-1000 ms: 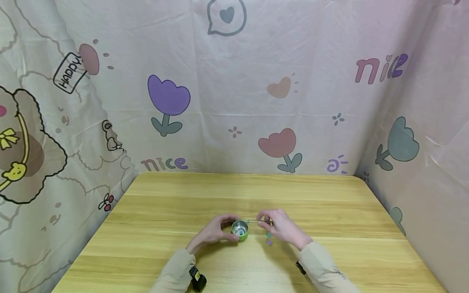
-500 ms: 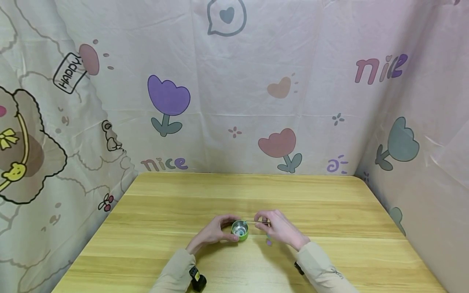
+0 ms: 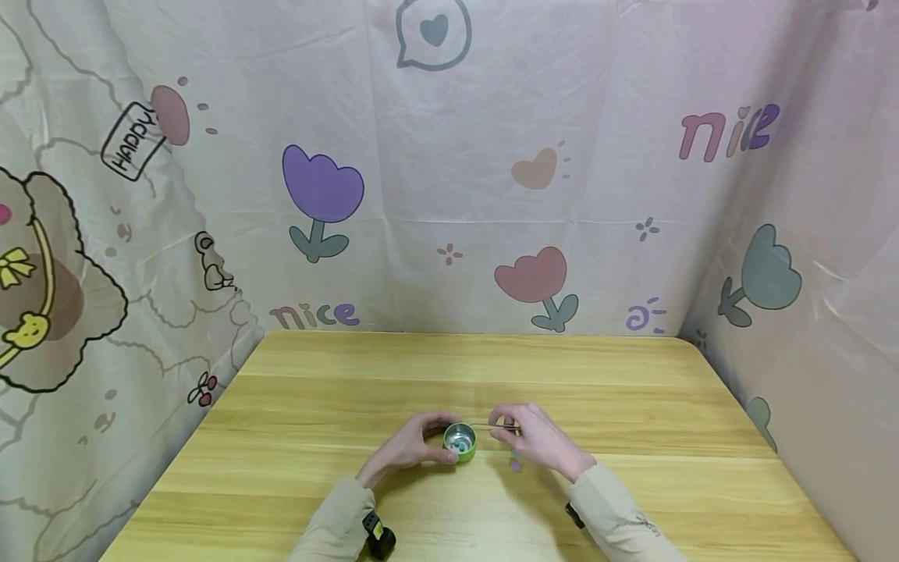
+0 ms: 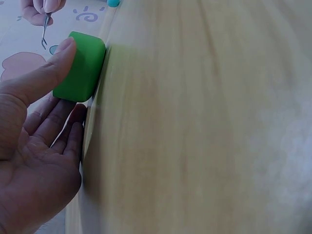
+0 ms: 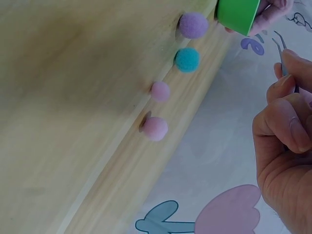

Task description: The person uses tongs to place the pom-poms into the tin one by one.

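Observation:
My left hand holds a small green cup with a metal inside, upright on the table, thumb on the near side and fingers round the far side. In the left wrist view the thumb lies against the cup's green wall. Small bluish bits show at the cup's bottom. My right hand pinches metal tweezers pointing left to the cup's rim. The right wrist view shows the tweezers with their tips apart and nothing between them.
Below the right hand lie several pom-poms: a purple one, a teal one, a small pink one and another pink one. The wooden table meets a printed cloth at its back and sides.
The tweezers moved left over the cup's rim with a teal pom-pom, which is now gone from their tips; more blue shows inside the cup. The left hand stayed still.

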`<state>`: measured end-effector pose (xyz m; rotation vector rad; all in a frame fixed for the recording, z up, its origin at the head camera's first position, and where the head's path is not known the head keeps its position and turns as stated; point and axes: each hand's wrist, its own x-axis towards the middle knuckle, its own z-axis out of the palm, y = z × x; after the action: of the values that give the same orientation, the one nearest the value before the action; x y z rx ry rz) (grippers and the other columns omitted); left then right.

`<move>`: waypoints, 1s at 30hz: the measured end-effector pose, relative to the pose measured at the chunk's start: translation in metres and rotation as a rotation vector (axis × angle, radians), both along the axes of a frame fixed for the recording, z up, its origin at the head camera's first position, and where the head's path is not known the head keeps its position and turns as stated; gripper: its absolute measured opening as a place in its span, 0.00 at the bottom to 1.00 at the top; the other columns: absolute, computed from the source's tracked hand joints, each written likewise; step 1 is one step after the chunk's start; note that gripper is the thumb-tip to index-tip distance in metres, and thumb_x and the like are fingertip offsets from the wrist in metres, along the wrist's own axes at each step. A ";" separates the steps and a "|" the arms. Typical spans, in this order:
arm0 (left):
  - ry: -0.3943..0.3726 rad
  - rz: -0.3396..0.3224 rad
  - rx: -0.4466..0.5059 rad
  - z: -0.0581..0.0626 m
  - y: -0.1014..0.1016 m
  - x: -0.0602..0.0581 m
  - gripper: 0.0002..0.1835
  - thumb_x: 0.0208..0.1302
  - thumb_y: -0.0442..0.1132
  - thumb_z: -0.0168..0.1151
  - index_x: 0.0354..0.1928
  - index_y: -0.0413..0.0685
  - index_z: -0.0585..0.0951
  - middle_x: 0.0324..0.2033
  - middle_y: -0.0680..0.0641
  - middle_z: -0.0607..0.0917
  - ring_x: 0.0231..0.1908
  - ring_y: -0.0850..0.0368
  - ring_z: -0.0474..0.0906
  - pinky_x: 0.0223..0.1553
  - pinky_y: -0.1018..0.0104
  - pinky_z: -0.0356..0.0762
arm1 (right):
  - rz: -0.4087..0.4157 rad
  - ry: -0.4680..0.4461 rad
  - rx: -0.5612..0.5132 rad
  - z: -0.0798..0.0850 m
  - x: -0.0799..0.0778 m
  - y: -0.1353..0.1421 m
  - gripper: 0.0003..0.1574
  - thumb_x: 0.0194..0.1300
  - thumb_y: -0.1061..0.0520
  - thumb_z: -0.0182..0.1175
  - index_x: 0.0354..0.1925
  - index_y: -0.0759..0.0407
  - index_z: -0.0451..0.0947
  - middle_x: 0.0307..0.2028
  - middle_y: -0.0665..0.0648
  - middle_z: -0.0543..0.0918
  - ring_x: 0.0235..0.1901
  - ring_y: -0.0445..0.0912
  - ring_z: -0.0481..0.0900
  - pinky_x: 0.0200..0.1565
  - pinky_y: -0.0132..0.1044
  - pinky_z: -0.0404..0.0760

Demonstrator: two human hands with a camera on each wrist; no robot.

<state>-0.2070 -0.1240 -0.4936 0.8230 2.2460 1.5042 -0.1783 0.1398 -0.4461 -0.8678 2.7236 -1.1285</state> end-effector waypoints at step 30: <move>-0.015 0.014 -0.012 0.002 0.000 0.002 0.32 0.56 0.34 0.75 0.62 0.33 0.75 0.59 0.34 0.81 0.65 0.36 0.74 0.71 0.40 0.68 | -0.037 0.082 0.003 -0.005 0.007 0.021 0.07 0.67 0.59 0.64 0.43 0.60 0.83 0.24 0.48 0.80 0.19 0.29 0.67 0.19 0.25 0.71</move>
<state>-0.2051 -0.1245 -0.4912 0.7915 2.2525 1.4962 -0.1710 0.1613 -0.4506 -0.8864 2.8179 -1.1191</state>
